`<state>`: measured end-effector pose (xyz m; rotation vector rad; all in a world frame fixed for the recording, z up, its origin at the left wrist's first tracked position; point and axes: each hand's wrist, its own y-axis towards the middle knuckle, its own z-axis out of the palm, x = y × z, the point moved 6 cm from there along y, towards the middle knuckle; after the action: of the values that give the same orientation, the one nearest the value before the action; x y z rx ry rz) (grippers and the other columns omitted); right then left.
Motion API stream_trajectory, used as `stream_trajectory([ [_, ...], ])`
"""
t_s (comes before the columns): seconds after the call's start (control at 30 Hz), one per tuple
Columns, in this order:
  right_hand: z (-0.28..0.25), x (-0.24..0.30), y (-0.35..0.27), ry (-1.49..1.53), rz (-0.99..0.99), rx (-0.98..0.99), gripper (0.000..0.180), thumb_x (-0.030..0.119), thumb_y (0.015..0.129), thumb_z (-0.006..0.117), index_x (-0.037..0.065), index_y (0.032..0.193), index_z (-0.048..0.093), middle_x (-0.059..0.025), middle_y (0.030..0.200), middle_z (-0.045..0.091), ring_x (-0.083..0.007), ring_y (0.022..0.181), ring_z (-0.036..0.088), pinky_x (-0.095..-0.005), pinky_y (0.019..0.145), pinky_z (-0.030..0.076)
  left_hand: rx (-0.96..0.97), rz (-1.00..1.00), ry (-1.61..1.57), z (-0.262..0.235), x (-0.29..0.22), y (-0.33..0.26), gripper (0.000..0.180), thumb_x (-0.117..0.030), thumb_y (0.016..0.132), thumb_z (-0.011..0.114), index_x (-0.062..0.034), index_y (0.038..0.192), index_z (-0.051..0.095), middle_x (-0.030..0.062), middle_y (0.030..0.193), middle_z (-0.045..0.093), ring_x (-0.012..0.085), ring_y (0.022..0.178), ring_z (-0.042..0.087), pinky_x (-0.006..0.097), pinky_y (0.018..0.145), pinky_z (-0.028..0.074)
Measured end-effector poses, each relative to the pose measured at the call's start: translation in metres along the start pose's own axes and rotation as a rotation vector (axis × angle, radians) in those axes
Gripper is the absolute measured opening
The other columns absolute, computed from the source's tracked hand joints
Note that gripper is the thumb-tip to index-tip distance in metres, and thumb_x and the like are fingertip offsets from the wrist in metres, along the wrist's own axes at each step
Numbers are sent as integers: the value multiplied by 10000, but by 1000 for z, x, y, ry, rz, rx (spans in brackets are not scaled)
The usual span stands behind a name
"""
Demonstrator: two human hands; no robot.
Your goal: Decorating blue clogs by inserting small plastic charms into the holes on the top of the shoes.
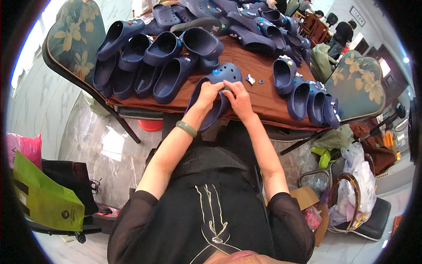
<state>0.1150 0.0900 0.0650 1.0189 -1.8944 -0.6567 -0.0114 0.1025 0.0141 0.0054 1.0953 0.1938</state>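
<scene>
The person holds one navy clog (214, 94) at the near edge of the table (259, 94), just above the centre of the view. The left hand (208, 93) is closed around the clog's side, fingers wrapped over its upper. The right hand (237, 97) presses on the same clog from the 3 o'clock side, fingertips pinched at the upper beside a small green piece; whether it grips that piece cannot be told. A green bangle (186, 128) sits on the left wrist.

The table carries a brown cloth. At 3 o'clock from the held clog, a small white charm (250, 79) and a tiny blue piece lie loose on the cloth, near but apart from the hands. At 10 to 11 o'clock, a cluster of plain navy clogs (145, 66) lies in rows, touching one another. At 2 to 3 o'clock, a row of decorated clogs (307, 99) stands on edge along the table's right side, each bearing coloured charms. More clogs are heaped at 12 o'clock.

A floral chair back (74, 37) stands at 10 o'clock, another at 3 o'clock. A green paper bag (41, 198) rests at 8 o'clock on the floor. Plastic bags (358, 176) lie at 4 o'clock.
</scene>
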Motion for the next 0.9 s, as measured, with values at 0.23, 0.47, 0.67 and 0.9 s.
stream_trajectory([
  [0.23, 14, 3, -5, -393, -132, -91, 101, 117, 879, 556, 31, 926, 536, -134, 825, 525, -307, 739, 588, -374, 592, 511, -3, 73, 38, 7, -6, -3, 125, -155, 858, 615, -36, 869, 651, -5, 830, 626, 73, 711, 560, 240, 645, 440],
  [0.47, 18, -36, 21, -502, 161, -40, 196, 191, 950, 437, 41, 832, 484, -210, 657, 597, -391, 626, 608, -464, 548, 495, 26, 173, 87, 7, -13, 2, 171, -113, 853, 606, -6, 986, 621, 7, 937, 620, 90, 814, 556, 266, 738, 449],
  [0.67, 21, -45, 61, -491, -16, 0, 163, 204, 929, 465, 59, 869, 510, -181, 787, 587, -365, 724, 603, -452, 603, 497, 74, 45, 258, 1, -18, 7, 181, -140, 790, 658, -42, 941, 633, -2, 850, 619, 86, 719, 561, 245, 620, 444],
  [0.9, 26, -57, 72, -406, 11, 240, 200, 238, 909, 461, 53, 882, 532, -172, 884, 566, -380, 840, 572, -476, 719, 473, 85, -94, 109, 14, -23, -1, 201, -223, 816, 673, -41, 896, 643, 32, 871, 642, 142, 759, 612, 273, 685, 479],
])
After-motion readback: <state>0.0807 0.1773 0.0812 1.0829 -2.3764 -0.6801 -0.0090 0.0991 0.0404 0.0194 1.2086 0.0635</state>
